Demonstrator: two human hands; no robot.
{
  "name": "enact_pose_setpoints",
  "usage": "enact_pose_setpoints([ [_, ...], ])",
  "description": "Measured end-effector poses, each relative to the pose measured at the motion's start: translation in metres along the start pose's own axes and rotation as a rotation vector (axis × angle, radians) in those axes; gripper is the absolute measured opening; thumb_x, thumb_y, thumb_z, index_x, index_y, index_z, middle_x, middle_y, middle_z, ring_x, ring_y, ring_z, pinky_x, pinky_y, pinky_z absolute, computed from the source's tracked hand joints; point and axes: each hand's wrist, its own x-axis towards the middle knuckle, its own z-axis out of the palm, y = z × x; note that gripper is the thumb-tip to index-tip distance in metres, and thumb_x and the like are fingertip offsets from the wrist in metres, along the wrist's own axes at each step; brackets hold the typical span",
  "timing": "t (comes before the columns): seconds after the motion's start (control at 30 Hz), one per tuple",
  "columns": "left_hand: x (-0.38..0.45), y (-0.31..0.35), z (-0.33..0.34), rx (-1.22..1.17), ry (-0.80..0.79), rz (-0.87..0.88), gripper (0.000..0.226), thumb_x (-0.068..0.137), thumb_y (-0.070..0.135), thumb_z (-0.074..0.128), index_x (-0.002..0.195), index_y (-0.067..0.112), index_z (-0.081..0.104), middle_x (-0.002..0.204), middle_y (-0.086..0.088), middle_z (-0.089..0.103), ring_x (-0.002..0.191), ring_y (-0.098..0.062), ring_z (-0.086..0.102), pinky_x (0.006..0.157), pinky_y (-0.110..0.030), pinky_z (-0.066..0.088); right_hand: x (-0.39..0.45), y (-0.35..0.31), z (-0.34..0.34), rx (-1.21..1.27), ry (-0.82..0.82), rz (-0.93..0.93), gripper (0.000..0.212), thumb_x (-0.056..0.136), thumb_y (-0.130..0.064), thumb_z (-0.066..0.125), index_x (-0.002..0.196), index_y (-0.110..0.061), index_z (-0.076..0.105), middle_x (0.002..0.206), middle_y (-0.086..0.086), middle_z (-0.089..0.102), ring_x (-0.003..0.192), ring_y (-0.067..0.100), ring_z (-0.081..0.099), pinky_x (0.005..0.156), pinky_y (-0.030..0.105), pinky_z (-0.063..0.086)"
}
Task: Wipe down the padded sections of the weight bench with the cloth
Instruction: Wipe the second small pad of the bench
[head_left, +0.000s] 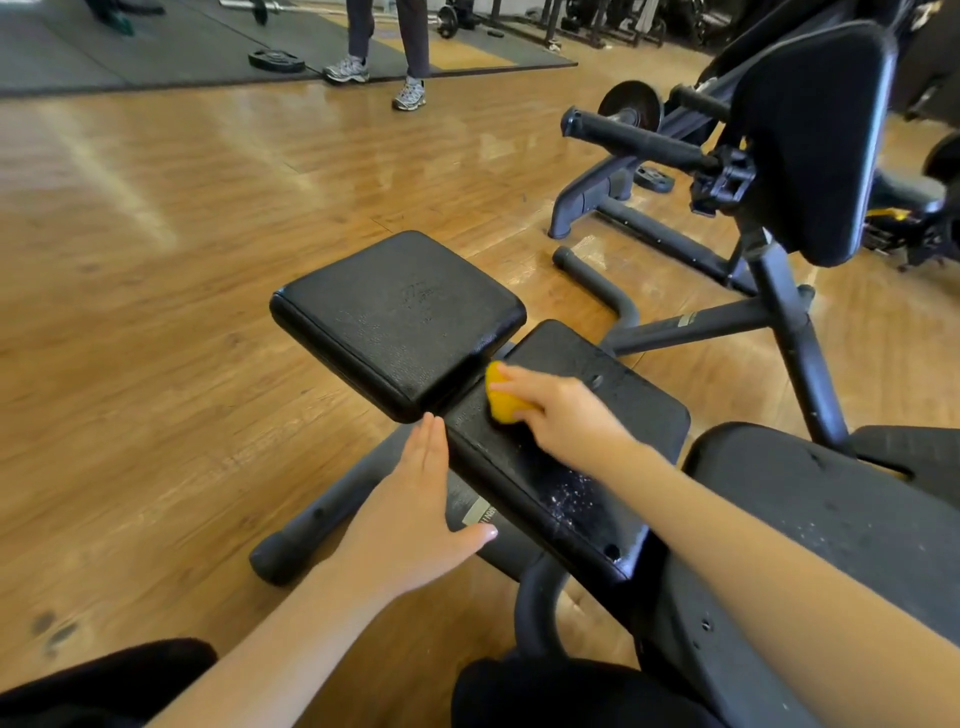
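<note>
While the left hand (415, 512) lies flat and empty, fingers straight, against the near edge of the bench, the square black textured vinyl pad (397, 317) sits just beyond its fingertips. Next over, the narrower black padded section (587, 447) carries the bunched yellow cloth (501, 397) near its far end — pressed down under the right hand (566, 410), whose fingers grip it. White flecks speckle this surface nearer the person. Further right stands an upright black pad (815, 140) on a dark metal frame — well apart.
</note>
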Motion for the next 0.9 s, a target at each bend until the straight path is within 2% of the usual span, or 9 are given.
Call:
enact_pose_setpoints([
  [0.1, -0.002, -0.003, 0.001, 0.081, 0.012, 0.024, 0.111, 0.079, 0.058, 0.058, 0.142, 0.021, -0.024, 0.152, 0.005, -0.026, 0.141, -0.010, -0.011, 0.114, -0.029, 0.016, 0.018, 0.028, -0.018, -0.010, 0.091, 0.141, 0.037, 0.090, -0.001, 0.050, 0.125, -0.011, 0.056, 0.144, 0.004, 0.042, 0.133, 0.018, 0.040, 0.111, 0.021, 0.026],
  [0.23, -0.002, -0.002, -0.001, 0.104, 0.015, 0.041, 0.110, 0.080, 0.059, 0.057, 0.142, 0.021, -0.025, 0.148, 0.006, -0.029, 0.141, -0.010, -0.009, 0.114, -0.029, 0.017, 0.039, 0.046, -0.034, -0.153, 0.086, 0.288, 0.038, 0.094, -0.006, 0.044, 0.132, -0.011, 0.049, 0.148, 0.005, 0.038, 0.133, 0.027, 0.038, 0.107, 0.030, 0.030],
  [0.4, 0.001, -0.004, 0.002, 0.123, 0.015, 0.045, 0.111, 0.079, 0.061, 0.057, 0.143, 0.019, -0.024, 0.152, 0.003, -0.026, 0.142, -0.012, -0.010, 0.114, -0.029, 0.016, 0.041, 0.039, -0.031, -0.162, 0.094, 0.344, 0.039, 0.096, -0.007, 0.040, 0.135, -0.009, 0.042, 0.149, 0.007, 0.034, 0.131, 0.031, 0.038, 0.106, 0.034, 0.032],
  [0.57, 0.002, -0.005, 0.000, 0.143, -0.007, 0.052, 0.112, 0.078, 0.063, 0.056, 0.143, 0.017, -0.022, 0.153, 0.001, -0.023, 0.141, -0.012, -0.011, 0.114, -0.028, 0.015, -0.001, 0.014, -0.010, -0.105, 0.038, 0.161, 0.047, 0.093, -0.008, 0.049, 0.138, -0.014, 0.039, 0.153, 0.002, 0.026, 0.142, 0.018, 0.022, 0.114, 0.023, 0.014],
  [0.7, 0.001, -0.001, -0.003, 0.142, -0.019, 0.043, 0.113, 0.077, 0.064, 0.056, 0.144, 0.016, -0.022, 0.152, 0.002, -0.024, 0.142, -0.011, -0.008, 0.113, -0.028, 0.022, -0.035, -0.002, -0.002, -0.161, -0.116, 0.006, 0.049, 0.094, -0.008, 0.047, 0.141, -0.017, 0.035, 0.154, -0.002, 0.019, 0.143, 0.011, 0.018, 0.107, 0.010, 0.006],
  [0.77, 0.000, 0.000, -0.004, 0.141, -0.018, 0.040, 0.113, 0.077, 0.063, 0.056, 0.143, 0.017, -0.022, 0.152, 0.003, -0.025, 0.142, -0.010, -0.008, 0.112, -0.028, 0.025, -0.038, -0.006, -0.005, -0.216, -0.169, -0.018, 0.048, 0.096, -0.009, 0.044, 0.141, -0.020, 0.034, 0.155, -0.005, 0.018, 0.143, 0.009, 0.015, 0.109, 0.011, 0.005],
  [0.83, 0.000, 0.000, -0.004, 0.136, -0.019, 0.037, 0.112, 0.077, 0.063, 0.057, 0.143, 0.018, -0.022, 0.152, 0.004, -0.024, 0.142, -0.010, -0.009, 0.113, -0.029, 0.024, -0.034, -0.012, -0.004, -0.226, -0.159, -0.044, 0.046, 0.096, -0.010, 0.043, 0.140, -0.020, 0.037, 0.154, -0.006, 0.020, 0.143, 0.008, 0.014, 0.115, 0.019, 0.009],
  [0.9, 0.000, 0.000, -0.003, 0.137, -0.019, 0.023, 0.112, 0.077, 0.064, 0.056, 0.143, 0.019, -0.023, 0.152, 0.004, -0.024, 0.142, -0.011, -0.009, 0.113, -0.031, 0.025, -0.030, -0.022, 0.006, -0.221, -0.151, -0.111, 0.046, 0.095, -0.008, 0.044, 0.139, -0.018, 0.038, 0.154, -0.004, 0.021, 0.144, 0.009, 0.014, 0.114, 0.018, 0.008],
])
